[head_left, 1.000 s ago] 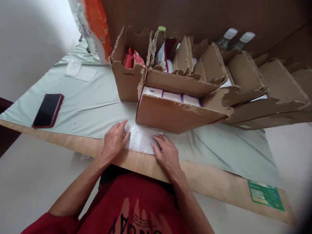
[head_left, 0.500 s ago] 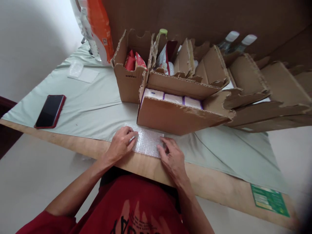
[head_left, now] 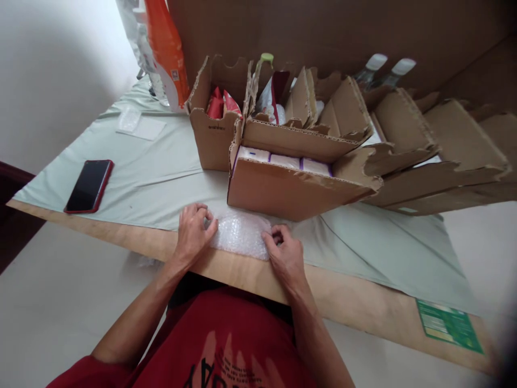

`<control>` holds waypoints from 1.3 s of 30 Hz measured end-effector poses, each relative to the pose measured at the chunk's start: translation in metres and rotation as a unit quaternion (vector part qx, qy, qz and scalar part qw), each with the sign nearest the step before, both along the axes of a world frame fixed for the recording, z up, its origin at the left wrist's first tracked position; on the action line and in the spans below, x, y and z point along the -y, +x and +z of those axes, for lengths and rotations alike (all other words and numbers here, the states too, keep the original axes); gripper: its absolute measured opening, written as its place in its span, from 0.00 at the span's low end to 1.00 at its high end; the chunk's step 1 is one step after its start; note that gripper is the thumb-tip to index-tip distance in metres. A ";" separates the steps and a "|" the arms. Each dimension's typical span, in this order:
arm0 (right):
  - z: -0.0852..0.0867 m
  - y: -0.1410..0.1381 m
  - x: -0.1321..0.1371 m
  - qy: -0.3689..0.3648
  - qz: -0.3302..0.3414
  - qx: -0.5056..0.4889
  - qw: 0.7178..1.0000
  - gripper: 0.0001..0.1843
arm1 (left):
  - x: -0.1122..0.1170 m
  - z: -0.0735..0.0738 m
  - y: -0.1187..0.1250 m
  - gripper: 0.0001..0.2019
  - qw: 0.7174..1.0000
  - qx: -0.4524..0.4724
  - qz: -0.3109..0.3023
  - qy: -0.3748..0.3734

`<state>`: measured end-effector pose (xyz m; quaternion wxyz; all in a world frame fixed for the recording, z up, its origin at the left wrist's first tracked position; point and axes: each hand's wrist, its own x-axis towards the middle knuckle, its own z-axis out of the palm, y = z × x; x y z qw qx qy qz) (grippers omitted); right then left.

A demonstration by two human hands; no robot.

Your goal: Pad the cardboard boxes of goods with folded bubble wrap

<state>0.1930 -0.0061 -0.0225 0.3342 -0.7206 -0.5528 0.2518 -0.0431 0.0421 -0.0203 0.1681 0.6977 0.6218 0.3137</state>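
A sheet of bubble wrap [head_left: 241,234] lies at the table's front edge, partly on the pale green cloth and partly over bare wood. My left hand [head_left: 194,229] pinches its left end between thumb and curled fingers. At the opposite end, my right hand [head_left: 285,249] grips the edge the same way, thumb on top. The middle of the wrap bulges up slightly between both hands. Just behind it stands a cardboard box [head_left: 291,191] holding several white packs with purple edges.
More cardboard boxes [head_left: 218,143] stand along the back, some holding red packets and bottles. A phone [head_left: 89,186] in a red case lies on the left. Behind it are another bubble wrap piece [head_left: 130,119] and an orange bottle [head_left: 167,51]. A green card [head_left: 449,325] is at front right.
The bubble wrap has gone from lying flat to bulging slightly. My left hand has shifted a little left, and my right fingers have curled in on the right end.
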 end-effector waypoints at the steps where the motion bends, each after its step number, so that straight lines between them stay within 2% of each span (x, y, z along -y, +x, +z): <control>1: 0.000 0.001 0.003 0.010 -0.005 -0.025 1.000 0.12 | 0.003 0.003 0.000 0.04 0.999 0.041 -0.002 -0.012; 3: 0.006 0.003 0.011 0.041 -0.005 -0.069 0.997 0.11 | 0.012 0.011 -0.002 0.04 0.988 0.145 0.001 -0.046; 5: 0.019 0.005 0.019 0.083 0.018 -0.090 0.992 0.08 | 0.023 0.025 -0.006 0.06 0.965 0.252 0.015 -0.077; 8: 0.057 0.010 0.027 0.172 0.071 -0.053 0.981 0.03 | 0.035 0.056 -0.013 0.27 0.935 0.347 0.020 -0.070; 10: 0.090 0.017 0.025 0.255 0.088 -0.018 0.963 0.07 | 0.032 0.081 -0.012 0.34 0.936 0.351 0.003 -0.017; 12: 0.123 0.028 0.013 0.351 0.079 0.018 0.933 0.09 | 0.017 0.107 -0.004 0.28 0.946 0.309 -0.010 0.097; 14: 0.151 0.043 -0.009 0.449 0.042 0.070 0.890 0.08 | -0.008 0.130 0.011 0.14 0.945 0.230 -0.024 0.230; 16: 0.171 0.060 -0.036 0.496 0.012 0.119 0.860 0.05 | -0.039 0.150 0.027 0.04 0.943 0.153 -0.063 0.288; 17: 0.179 0.068 -0.051 0.474 0.017 0.135 0.870 0.05 | -0.055 0.158 0.035 0.03 0.949 0.121 -0.087 0.277; 18: 0.185 0.075 -0.064 0.418 0.036 0.153 0.895 0.06 | -0.071 0.165 0.042 0.03 0.959 0.085 -0.113 0.245; 20: 0.194 0.086 -0.086 0.238 0.091 0.210 0.944 0.07 | -0.097 0.175 0.053 0.05 0.974 -0.008 -0.164 0.153; 21: 0.197 0.088 -0.094 0.143 0.116 0.252 0.950 0.08 | -0.107 0.178 0.058 0.05 0.974 -0.064 -0.190 0.104; 23: 0.203 0.087 -0.106 0.002 0.156 0.345 0.926 0.07 | -0.123 0.181 0.066 0.05 0.960 -0.172 -0.219 0.032; 25: 0.207 0.081 -0.116 -0.069 0.187 0.414 0.888 0.05 | -0.134 0.180 0.076 0.05 0.941 -0.256 -0.222 -0.010; 27: 0.206 0.075 -0.125 -0.103 0.203 0.460 0.858 0.05 | -0.142 0.178 0.086 0.05 0.925 -0.313 -0.211 -0.038; 30: 0.197 0.068 -0.138 -0.125 0.214 0.496 0.832 0.08 | -0.149 0.177 0.100 0.07 0.899 -0.375 -0.209 -0.086; 32: 0.194 0.068 -0.140 -0.138 0.222 0.507 0.821 0.10 | -0.148 0.181 0.101 0.09 0.886 -0.403 -0.210 -0.091; 34: 0.197 0.068 -0.134 -0.147 0.209 0.523 0.813 0.11 | -0.141 0.190 0.095 0.10 0.881 -0.419 -0.206 -0.079; 36: 0.208 0.070 -0.121 -0.142 0.173 0.538 0.812 0.14 | -0.129 0.201 0.084 0.13 0.895 -0.404 -0.182 -0.049; 39: 0.224 0.071 -0.104 -0.073 0.129 0.523 0.839 0.19 | -0.110 0.213 0.069 0.14 0.939 -0.310 -0.141 0.051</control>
